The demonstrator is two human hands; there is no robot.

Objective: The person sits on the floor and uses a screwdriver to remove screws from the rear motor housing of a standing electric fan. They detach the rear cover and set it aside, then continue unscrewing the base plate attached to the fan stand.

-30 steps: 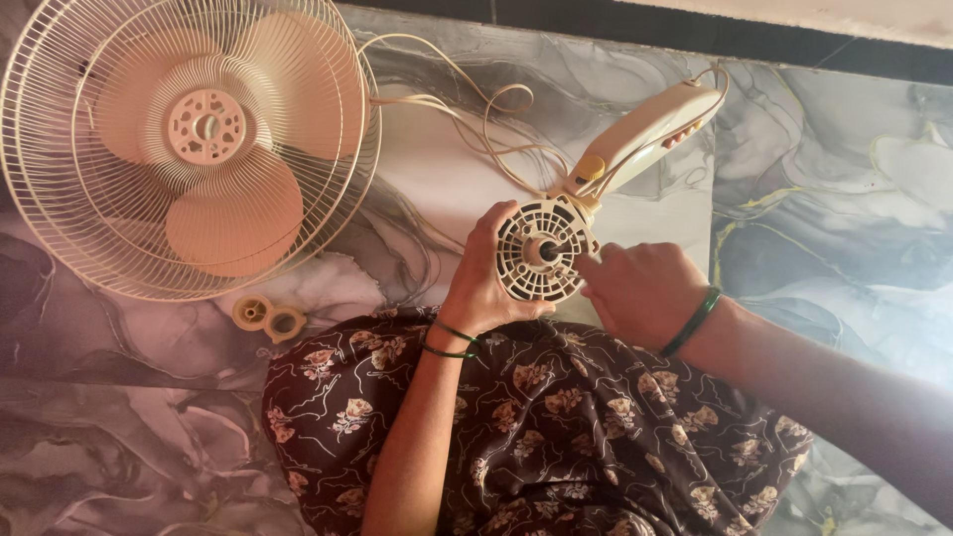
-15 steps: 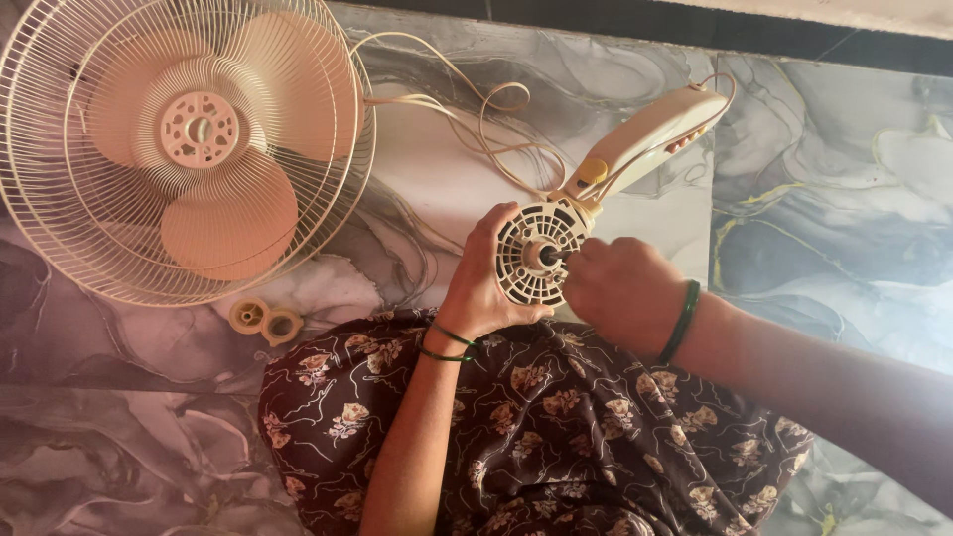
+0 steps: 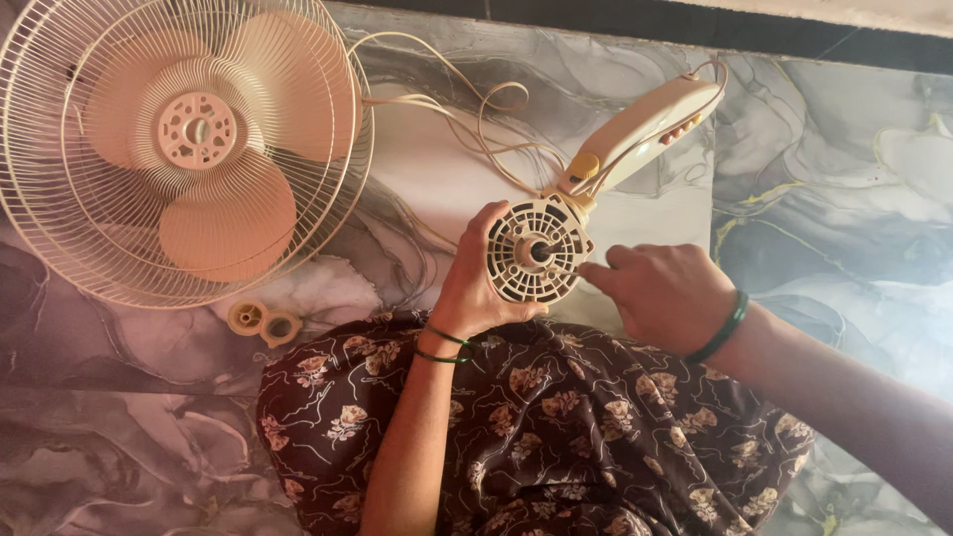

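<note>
The round, slotted motor housing (image 3: 536,250) of a dismantled cream fan is being gripped by the left hand (image 3: 475,283), whose fingers are wrapped round its left rim and underside, so that it is being held up just above the lap with its dark shaft (image 3: 541,251) facing the camera. The right hand (image 3: 663,293) is being drawn back: half a second ago it was closed over the shaft at the centre of the housing, whereas now it is being held loosely curled to the right of the housing, with one fingertip extended toward the right rim and nothing grasped; whether the fingertip is touching the rim cannot be told. Judging from this, the work at the shaft is being paused or finished, and the face of the housing is being left uncovered. Behind the housing, the fan's neck with its control buttons (image 3: 640,129) is being trailed up and to the right across the marbled floor (image 3: 814,199), with its pale cord (image 3: 467,109) looped to the left. Farther left, the wire guard with the blade (image 3: 184,139) inside it is lying flat, and two small round plastic nuts (image 3: 264,321) are lying just below it, beside the flowered fabric (image 3: 556,427) over the lap.
</note>
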